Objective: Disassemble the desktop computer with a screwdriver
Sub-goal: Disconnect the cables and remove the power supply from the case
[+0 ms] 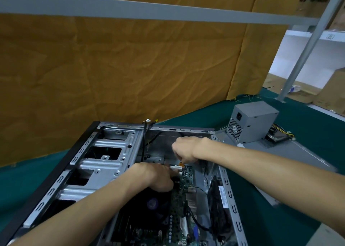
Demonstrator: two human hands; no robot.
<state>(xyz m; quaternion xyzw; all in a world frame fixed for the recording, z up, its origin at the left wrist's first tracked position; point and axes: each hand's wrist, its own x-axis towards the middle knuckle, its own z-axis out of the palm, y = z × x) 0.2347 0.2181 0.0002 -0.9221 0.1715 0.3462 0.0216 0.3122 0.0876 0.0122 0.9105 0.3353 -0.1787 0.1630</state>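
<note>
An open desktop computer case [104, 152] lies on its side on the green table. Inside it sits the green motherboard [183, 195] with a black CPU fan [153, 204]. My right hand [184, 149] is curled round a screwdriver; only a bit of its orange tip [181, 164] shows, pointing down at the board's far edge. My left hand [156, 176] rests on the board next to the white slots [175, 168], its fingers bent beside the tip. What the left fingers touch is hidden.
A grey power supply unit [252, 122] with loose cables stands at the right on a grey side panel [298, 152]. A hard drive [277, 138] lies beside it. A brown cloth [130, 68] hangs behind the case. Metal frame posts rise at the right.
</note>
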